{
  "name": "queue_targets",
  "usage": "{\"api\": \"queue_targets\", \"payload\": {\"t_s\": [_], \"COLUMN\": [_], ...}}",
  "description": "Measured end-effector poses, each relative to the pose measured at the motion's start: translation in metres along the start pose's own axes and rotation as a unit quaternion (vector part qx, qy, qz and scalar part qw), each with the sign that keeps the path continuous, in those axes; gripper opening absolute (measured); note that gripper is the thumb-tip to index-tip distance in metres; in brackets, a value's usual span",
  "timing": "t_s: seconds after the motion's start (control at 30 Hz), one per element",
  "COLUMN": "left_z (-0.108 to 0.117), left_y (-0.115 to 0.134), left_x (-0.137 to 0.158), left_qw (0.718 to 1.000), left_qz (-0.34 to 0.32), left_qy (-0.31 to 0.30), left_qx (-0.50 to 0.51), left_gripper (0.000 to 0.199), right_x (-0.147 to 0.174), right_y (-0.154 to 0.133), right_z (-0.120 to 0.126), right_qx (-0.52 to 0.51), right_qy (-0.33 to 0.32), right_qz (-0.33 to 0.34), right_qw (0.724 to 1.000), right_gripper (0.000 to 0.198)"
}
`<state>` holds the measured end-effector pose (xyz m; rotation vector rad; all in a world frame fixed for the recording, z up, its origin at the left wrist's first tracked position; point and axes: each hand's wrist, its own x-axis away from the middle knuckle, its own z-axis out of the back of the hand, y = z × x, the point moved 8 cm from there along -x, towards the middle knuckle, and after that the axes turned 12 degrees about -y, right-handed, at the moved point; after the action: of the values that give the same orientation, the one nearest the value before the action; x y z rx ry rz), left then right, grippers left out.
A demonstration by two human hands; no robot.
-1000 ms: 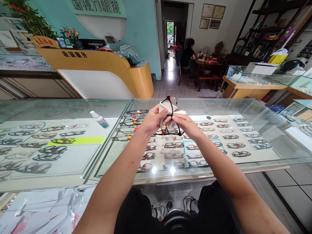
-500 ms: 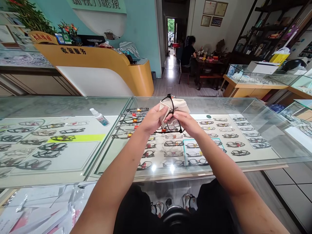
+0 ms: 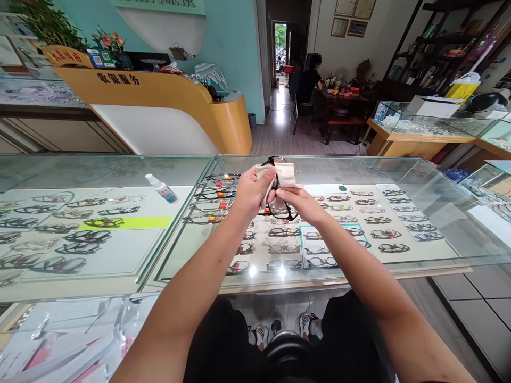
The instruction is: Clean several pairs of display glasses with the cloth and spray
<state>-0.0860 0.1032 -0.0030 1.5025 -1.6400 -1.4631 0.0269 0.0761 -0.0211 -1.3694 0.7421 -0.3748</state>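
Black-rimmed eyeglasses [image 3: 294,216] are held up over the glass counter, turned so that one lens is above the other. My left hand [image 3: 251,189] is closed on a cream cleaning cloth [image 3: 286,174], its thumb pressing the cloth around the upper lens. Near the bridge, my right hand [image 3: 302,205] pinches the frame. The lower lens hangs below the fingers, uncovered. Most of the upper rim is hidden by the cloth and my left fingers.
A white spray bottle [image 3: 162,189] stands on the glass display counter [image 3: 175,290], left of my hands. Rows of eyeglasses [image 3: 284,232] lie under the glass. Papers and plastic sleeves [image 3: 75,340] are at the lower left. A person [image 3: 310,85] sits at a far table.
The eyeglasses have tilted and shifted slightly left. The cloth now covers more of the upper lens, and its loose end has moved left. Both hands keep their hold.
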Motion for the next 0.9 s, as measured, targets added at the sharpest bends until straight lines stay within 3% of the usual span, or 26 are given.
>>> {"api": "queue_targets", "payload": {"t_s": [0.1, 0.3, 0.53, 0.67, 0.9], "left_z": [0.0, 0.0, 0.01, 0.005, 0.001], "left_y": [0.001, -0.002, -0.014, -0.019, -0.021], "left_x": [0.0, -0.005, -0.007, -0.006, -0.003], "left_qw": [1.0, 0.999, 0.996, 0.995, 0.995], "left_qz": [-0.004, 0.012, 0.044, 0.062, 0.061], "left_qy": [0.004, -0.047, -0.015, -0.031, -0.03], "left_qx": [0.0, 0.024, 0.07, 0.066, 0.071], "left_gripper": [0.067, 0.063, 0.064, 0.07, 0.065], "right_x": [0.001, -0.001, 0.0, 0.001, 0.001], "right_y": [-0.001, 0.0, -0.004, -0.003, -0.006], "right_z": [0.0, 0.012, 0.011, 0.01, 0.016], "right_qx": [0.0, -0.012, 0.031, 0.08, 0.06], "right_qy": [-0.002, 0.0, 0.01, 0.005, 0.027], "right_qz": [-0.009, 0.009, 0.002, -0.003, 0.013], "right_qw": [1.0, 1.0, 0.999, 0.997, 0.998], "right_gripper": [0.043, 0.046, 0.047, 0.049, 0.05]}}
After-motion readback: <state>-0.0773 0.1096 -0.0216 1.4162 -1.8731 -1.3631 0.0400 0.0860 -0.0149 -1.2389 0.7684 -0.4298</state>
